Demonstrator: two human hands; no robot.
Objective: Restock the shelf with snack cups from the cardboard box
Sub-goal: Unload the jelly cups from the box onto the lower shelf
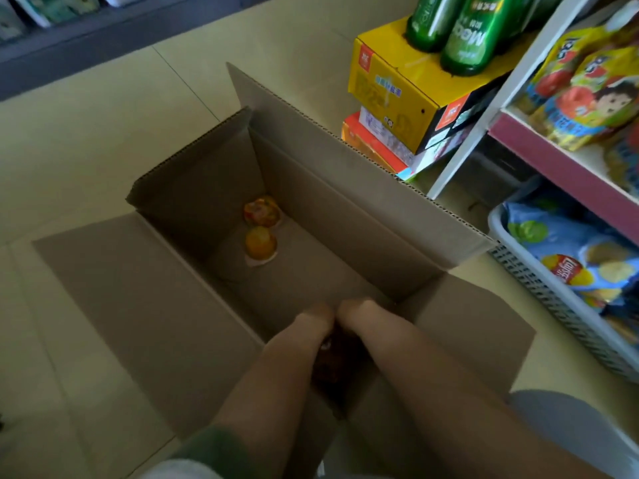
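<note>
Cardboard box: left hand and right hand dip inside, fingers hidden

Both of your forearms reach down into the open cardboard box. Your left hand and right hand sit side by side at its near end, almost touching. The fingers point down out of sight, so the grip cannot be read. Well beyond your hands, on the box floor, lies a snack cup with a printed lid. An orange snack cup lies just beside it, on the side nearer your hands. The shelf stands to the right of your right hand, with a basket of chip bags below it.
</note>
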